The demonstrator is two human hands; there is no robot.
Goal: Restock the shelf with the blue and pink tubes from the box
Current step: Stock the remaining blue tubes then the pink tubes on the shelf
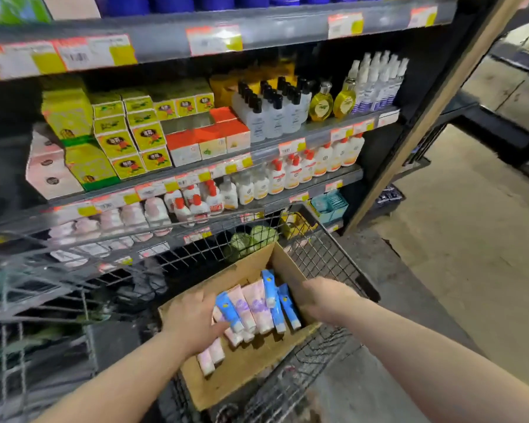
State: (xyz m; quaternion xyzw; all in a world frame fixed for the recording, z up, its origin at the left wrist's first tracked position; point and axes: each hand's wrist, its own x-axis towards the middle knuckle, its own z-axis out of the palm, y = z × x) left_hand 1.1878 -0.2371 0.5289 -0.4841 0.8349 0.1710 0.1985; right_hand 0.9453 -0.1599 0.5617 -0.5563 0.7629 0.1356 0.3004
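An open cardboard box (248,370) sits in a wire shopping cart (324,257) in front of the shelf (162,41). Several blue tubes (272,300) and pink tubes (258,306) lie side by side in the box, caps towards me. My left hand (190,320) reaches into the box from the left and grips the bundle at a blue tube (229,311), thumb below it. More pink tubes (211,355) lie under that wrist. My right hand (326,296) holds the box's right wall, fingers curled over its edge.
The shelf's tiers carry yellow and red cartons (135,138), clear bottles with black caps (272,114), white lotion bottles (290,172) and pale pink bottles (132,215). The cart's wire front stands between me and the lower tiers. Bare concrete floor (458,239) lies to the right.
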